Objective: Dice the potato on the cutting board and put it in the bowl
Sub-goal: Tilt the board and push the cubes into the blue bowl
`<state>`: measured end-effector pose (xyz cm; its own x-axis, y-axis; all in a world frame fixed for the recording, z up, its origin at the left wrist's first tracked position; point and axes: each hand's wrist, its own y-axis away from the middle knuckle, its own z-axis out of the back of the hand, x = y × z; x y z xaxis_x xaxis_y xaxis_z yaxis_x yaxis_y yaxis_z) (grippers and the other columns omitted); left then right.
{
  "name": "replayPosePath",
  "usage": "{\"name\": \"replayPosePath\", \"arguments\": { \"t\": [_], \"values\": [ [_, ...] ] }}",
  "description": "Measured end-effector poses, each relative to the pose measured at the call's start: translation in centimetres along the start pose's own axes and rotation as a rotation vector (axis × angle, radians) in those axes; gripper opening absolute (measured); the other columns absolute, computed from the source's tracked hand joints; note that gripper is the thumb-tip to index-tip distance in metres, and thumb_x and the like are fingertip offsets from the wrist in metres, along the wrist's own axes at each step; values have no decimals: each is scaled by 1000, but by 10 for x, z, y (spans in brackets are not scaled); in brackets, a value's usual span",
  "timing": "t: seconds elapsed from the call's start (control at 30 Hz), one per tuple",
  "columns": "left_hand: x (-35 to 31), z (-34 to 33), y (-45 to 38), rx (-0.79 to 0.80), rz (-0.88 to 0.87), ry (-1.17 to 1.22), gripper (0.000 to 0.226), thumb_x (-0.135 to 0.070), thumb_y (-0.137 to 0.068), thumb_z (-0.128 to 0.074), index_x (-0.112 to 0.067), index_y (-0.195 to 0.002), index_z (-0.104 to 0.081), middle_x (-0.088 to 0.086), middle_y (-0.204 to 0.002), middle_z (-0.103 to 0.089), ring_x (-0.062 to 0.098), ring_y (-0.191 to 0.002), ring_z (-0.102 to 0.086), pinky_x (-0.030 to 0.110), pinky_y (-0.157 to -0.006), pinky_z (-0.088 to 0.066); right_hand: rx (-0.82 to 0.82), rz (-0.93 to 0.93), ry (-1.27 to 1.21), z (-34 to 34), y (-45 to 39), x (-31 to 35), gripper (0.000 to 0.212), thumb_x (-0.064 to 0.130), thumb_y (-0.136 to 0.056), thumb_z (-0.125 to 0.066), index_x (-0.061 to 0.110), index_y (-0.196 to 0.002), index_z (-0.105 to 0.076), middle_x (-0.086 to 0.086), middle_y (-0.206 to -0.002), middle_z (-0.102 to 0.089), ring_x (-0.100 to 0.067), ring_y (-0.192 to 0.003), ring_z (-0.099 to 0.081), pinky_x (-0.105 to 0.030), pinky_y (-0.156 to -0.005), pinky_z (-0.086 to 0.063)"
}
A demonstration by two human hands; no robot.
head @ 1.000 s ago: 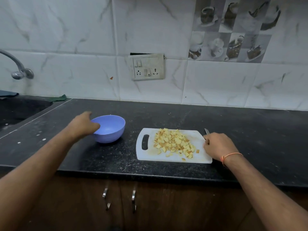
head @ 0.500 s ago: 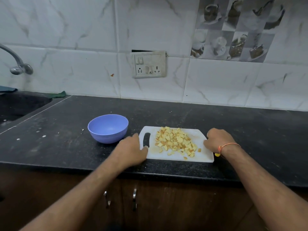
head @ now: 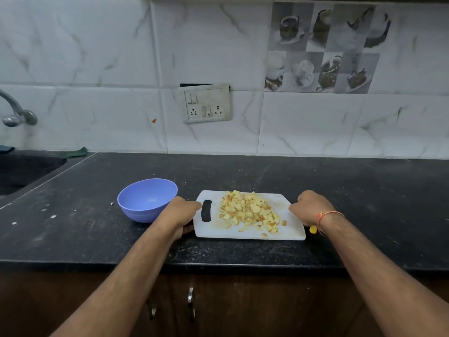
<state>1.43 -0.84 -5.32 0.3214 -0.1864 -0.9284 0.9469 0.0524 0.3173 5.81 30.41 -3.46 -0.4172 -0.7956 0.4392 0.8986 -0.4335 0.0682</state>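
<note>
A second ago the left hand [head: 181, 211] was at the near rim of the round blue plastic bowl [head: 147, 199]; it has since let go, crossed to the right, and now grips the handle end of the white rectangular plastic cutting board [head: 252, 233]. The right hand [head: 312, 207] has closed in against the board's right edge, and the knife blade seen beyond it before is now hidden.

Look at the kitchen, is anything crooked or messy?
Yes. The switch plate on the wall tiles hangs tilted, with a dark gap showing above it. White crumbs lie scattered on the black counter left of the blue bowl. The potato cubes all sit on the cutting board.
</note>
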Motion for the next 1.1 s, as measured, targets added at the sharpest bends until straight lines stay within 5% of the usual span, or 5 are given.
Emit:
{"name": "replayPosePath", "arguments": {
  "t": [0.3, 0.6, 0.77, 0.93, 1.1],
  "values": [
    [10, -17, 6, 74, -21, 436, 36, -17, -116, -32, -11, -148, -47, 12, -110, -81, 34, -96, -80, 48, -73, -65, 85, -22, -347, -7, -7, -8, 23, 20, -92, -52, 8, -92, -71, -12, -89, -76, -28, -81, -77, -48, -82, -64],
    [-15, 8, 21, 66, -74, 573, 33, -16, -116, -34, -4, -139, -54, 15, -111, -80, 35, -104, -78, 45, -72, -64, 212, -85, -956, -4, 12, 18, 25, 28, -108, -49, 9, -109, -66, -14, -98, -79, -31, -84, -77, -42, -58, -62],
    [-37, 38, 42, 120, -174, 390, 36, -30, -117, -35, -6, -129, -60, 13, -111, -81, 31, -102, -79, 44, -86, -62, 211, -139, -1240, -10, 12, 29, 23, 19, -107, -52, 2, -118, -64, -20, -109, -76, -38, -98, -75, -56, -85, -61],
    [-30, 106, 28, -373, -581, -338, 31, -43, -111, -45, -23, -121, -66, -12, -122, -75, 17, -109, -69, 36, -92, -47, 162, -146, -1266, -14, 11, 31, 23, 19, -105, -55, 4, -121, -64, -19, -109, -76, -40, -95, -76, -65, -87, -58],
    [11, 154, -16, -423, -453, -72, 48, -25, -109, -51, -19, -156, -48, 1, -157, -54, 18, -138, -52, 35, -112, -38, 143, -135, -1312, -13, 14, 34, 22, 19, -106, -54, 5, -120, -64, -19, -110, -76, -39, -96, -76, -65, -87, -58]
  ]
}}
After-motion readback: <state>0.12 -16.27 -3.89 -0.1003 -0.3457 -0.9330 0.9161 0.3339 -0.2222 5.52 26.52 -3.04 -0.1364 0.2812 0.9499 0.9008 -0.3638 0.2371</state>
